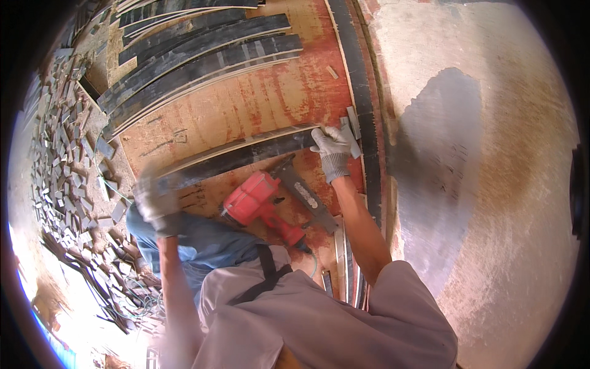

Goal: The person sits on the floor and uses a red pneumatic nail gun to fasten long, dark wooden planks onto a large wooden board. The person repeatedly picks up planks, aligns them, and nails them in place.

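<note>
Two gloved grips reach into my view; blur smears the left grip [155, 200] so much that I cannot tell whether it is spread or pressed together, and I cannot make out the near end of the dark strip [246, 155] behind it; the right grip [332, 149] pinches the other end, covering its tip; the strip runs across the red-stained board [215, 120], just beyond the red nail gun [251, 198]; its face is blackish and scuffed, its far edge pale; the upper picture edge cuts off some other strips [209, 55].
</note>
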`<state>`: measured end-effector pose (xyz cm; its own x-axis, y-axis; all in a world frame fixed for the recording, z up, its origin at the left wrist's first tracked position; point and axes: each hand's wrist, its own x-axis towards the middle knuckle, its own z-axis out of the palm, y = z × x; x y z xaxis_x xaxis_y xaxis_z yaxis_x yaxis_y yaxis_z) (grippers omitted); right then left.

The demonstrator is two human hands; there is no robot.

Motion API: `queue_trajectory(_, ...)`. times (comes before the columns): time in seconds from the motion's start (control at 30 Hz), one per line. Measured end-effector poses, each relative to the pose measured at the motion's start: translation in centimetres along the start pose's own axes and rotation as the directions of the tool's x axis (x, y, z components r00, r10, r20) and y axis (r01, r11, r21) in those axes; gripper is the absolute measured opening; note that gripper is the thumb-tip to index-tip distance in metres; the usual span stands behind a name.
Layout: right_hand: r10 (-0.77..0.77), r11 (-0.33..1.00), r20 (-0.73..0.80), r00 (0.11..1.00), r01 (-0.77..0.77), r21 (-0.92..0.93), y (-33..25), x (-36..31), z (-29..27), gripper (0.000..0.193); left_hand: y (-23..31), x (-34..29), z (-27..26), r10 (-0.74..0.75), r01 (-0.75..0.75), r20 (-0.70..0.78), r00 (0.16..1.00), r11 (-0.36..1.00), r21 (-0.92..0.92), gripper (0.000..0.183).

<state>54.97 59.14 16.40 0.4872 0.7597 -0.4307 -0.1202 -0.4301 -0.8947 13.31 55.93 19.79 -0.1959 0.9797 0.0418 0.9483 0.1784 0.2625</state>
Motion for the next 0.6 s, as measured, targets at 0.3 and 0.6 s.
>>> queue_trajectory(0.3, 0.035, 0.997, -0.034, 0.999, -0.038, -0.074, -0.9, 0.0, 0.5, 0.021, 11.9, 1.9, 2.7, 0.427, -0.340, 0.246, 0.870, 0.882, -0.327, 0.060)
queue_trajectory(0.6, 0.022, 0.995, -0.048, 0.999, -0.027, -0.099, -1.2, 0.2, 0.8, 0.022, 12.5, 2.3, 2.8, 0.386, -0.286, 0.305, 0.871, 0.901, -0.326, 0.057)
